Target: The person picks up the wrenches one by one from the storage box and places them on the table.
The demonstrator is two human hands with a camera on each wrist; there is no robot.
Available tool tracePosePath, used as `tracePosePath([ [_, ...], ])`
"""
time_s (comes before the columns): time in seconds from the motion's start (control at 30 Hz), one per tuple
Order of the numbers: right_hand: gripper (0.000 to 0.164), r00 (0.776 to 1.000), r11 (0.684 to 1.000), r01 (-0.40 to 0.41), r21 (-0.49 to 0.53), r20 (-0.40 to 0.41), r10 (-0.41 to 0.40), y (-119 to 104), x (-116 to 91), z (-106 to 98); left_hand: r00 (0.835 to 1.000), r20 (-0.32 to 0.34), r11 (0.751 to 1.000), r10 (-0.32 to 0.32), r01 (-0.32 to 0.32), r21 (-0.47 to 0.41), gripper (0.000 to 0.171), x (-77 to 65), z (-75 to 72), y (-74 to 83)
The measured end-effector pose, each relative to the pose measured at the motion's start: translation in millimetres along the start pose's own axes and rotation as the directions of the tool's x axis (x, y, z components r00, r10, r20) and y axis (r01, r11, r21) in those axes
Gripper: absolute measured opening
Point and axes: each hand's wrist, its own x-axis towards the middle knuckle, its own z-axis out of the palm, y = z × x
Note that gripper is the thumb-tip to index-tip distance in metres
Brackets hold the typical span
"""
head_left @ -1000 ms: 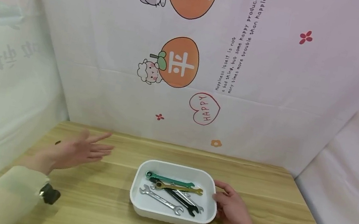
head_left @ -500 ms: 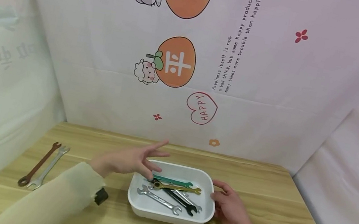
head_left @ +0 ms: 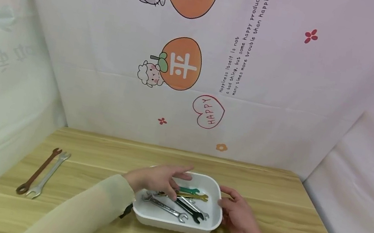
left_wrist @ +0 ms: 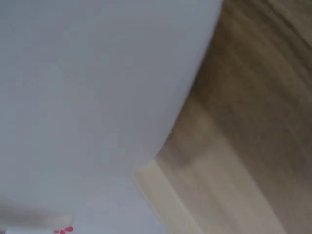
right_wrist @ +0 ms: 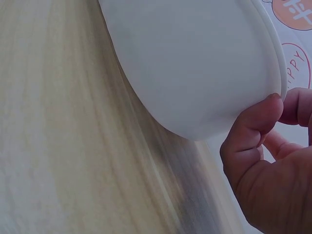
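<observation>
A white plastic tray point(head_left: 172, 226) with several combination wrenches inside stands on the wooden table. My left hand point(head_left: 156, 178) reaches over its left side, fingers extended and thumb low above the wrenches. Near those fingers lie a green wrench point(head_left: 191, 191), a gold wrench point(head_left: 200, 197) and a black wrench point(head_left: 190, 209). A silver wrench point(head_left: 166, 207) lies closer to the front wall. My right hand point(head_left: 238, 218) grips the tray's right end; the right wrist view shows the thumb point(right_wrist: 258, 112) and a finger pinching its rim. In the left wrist view, only the tray's outer wall point(left_wrist: 87, 87) shows, without the hand.
On the table's left side, a reddish-brown wrench point(head_left: 38, 172) and a silver wrench point(head_left: 50, 175) lie side by side. A printed white cloth point(head_left: 265, 117) hangs behind the table point(head_left: 98, 155), with more white cloth along both sides.
My left hand has moved right, from over the table's left side to over the tray. Two wrenches the left arm covered now show. The right hand keeps its grip on the tray.
</observation>
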Motion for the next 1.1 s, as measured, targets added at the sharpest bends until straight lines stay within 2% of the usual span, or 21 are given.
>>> tracePosePath([
  [0.13, 0.048, 1.000, 1.000, 0.001, -0.003, 0.002, -0.001, 0.6, 0.5, 0.0, 1.000, -0.017, 0.995, -0.021, 0.023, 0.100, 0.106, 5.4, 5.0, -7.4],
  [0.27, 0.050, 1.000, 1.000, 0.006, -0.003, 0.013, -0.006, 0.8, 1.0, -0.4, 0.999, -0.047, 0.979, -0.014, 0.023, 0.201, 0.105, 8.3, 8.2, -17.4],
  [0.47, 0.049, 1.000, 1.000, 0.006, -0.003, 0.003, -0.006, 0.4, 1.3, -0.7, 0.997, -0.066, 0.971, 0.032, -0.015, 0.237, 0.100, 7.6, 12.3, -22.0],
  [0.63, 0.049, 1.000, 1.000, -0.001, -0.009, -0.005, 0.001, 0.7, 1.5, -0.6, 0.994, -0.080, 0.943, 0.080, -0.050, 0.328, 0.091, 5.5, 14.9, -17.5],
  [0.8, 0.048, 1.000, 1.000, -0.001, -0.011, -0.006, 0.001, 1.1, 2.1, -0.6, 0.992, -0.102, 0.935, 0.076, -0.035, 0.352, 0.089, 5.2, 16.6, -16.8],
  [1.1, 0.050, 1.000, 1.000, 0.014, -0.018, -0.002, -0.014, 0.3, 0.5, -0.6, 0.990, -0.131, 0.944, 0.050, -0.004, 0.330, 0.088, 6.8, 16.4, -19.3],
])
